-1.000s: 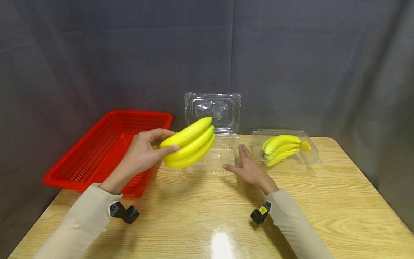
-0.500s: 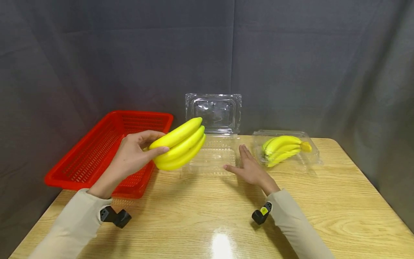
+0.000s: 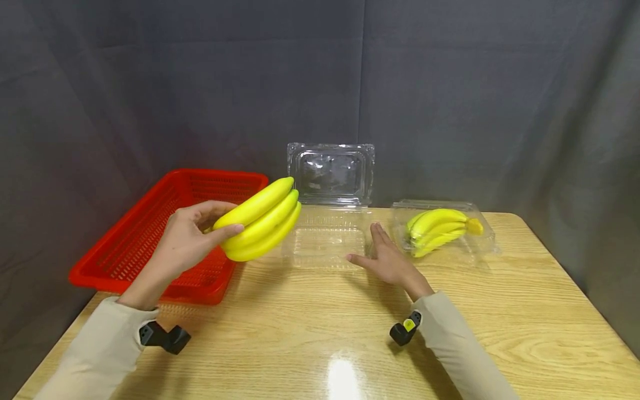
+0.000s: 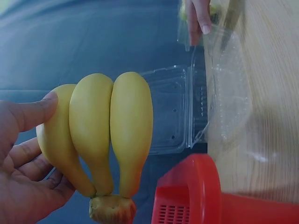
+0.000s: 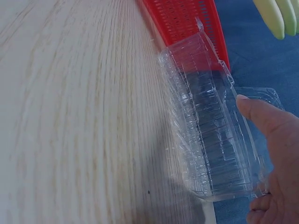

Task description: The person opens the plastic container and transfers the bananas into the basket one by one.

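A bunch of yellow bananas [image 3: 260, 222] is held up in the air by my left hand [image 3: 185, 239], thumb on one side and fingers on the other. In the left wrist view the bananas [image 4: 110, 135] hang with the brown stem end [image 4: 112, 207] downward. A clear plastic clamshell box [image 3: 327, 244] lies on the table with its lid [image 3: 331, 172] raised at the back. At the box's right edge rests my right hand [image 3: 387, 261], fingers straight. In the right wrist view its thumb touches the rim of the box [image 5: 210, 135].
A red perforated basket [image 3: 150, 222] stands on the left, partly behind the left hand. At right, a second clear box [image 3: 480, 214] holds another banana bunch [image 3: 435, 230]. Grey cloth [image 3: 320, 72] hangs behind the wooden table [image 3: 300, 344].
My left hand has moved left with the bananas, away from above the clamshell box and nearer the red basket. My right hand has stayed at the box's edge.
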Demonstrator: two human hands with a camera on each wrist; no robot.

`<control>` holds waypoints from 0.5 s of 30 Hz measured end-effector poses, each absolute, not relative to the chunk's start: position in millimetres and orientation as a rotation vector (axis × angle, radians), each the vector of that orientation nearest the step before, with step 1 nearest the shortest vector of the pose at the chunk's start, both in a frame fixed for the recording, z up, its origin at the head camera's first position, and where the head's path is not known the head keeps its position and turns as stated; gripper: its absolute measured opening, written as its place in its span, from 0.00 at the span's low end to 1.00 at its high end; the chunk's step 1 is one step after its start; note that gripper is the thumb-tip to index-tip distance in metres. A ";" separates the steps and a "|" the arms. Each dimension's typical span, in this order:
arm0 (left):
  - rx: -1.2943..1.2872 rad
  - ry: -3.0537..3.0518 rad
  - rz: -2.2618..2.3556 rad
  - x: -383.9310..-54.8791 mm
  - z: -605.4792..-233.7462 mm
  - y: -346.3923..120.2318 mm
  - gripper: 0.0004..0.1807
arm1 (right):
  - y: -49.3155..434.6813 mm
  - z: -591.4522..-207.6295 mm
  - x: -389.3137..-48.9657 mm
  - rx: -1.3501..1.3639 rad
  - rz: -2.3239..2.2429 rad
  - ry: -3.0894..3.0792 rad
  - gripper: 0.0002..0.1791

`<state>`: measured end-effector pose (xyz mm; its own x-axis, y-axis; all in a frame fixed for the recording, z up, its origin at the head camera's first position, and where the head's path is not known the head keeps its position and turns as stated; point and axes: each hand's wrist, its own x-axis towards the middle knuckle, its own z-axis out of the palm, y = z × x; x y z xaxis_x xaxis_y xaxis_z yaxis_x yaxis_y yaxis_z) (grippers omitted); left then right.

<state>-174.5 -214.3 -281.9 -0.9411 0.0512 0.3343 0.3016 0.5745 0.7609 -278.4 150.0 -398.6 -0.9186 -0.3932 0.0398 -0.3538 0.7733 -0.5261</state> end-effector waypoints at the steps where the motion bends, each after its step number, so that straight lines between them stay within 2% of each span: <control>1: -0.286 -2.536 -1.298 -174.2 -282.3 -215.4 0.25 | 150.0 -399.0 -278.5 -0.605 -0.840 2.884 0.62; 15: -0.228 -2.543 -1.255 -170.6 -288.4 -231.0 0.27 | 151.0 -399.1 -278.5 -0.609 -0.856 2.880 0.62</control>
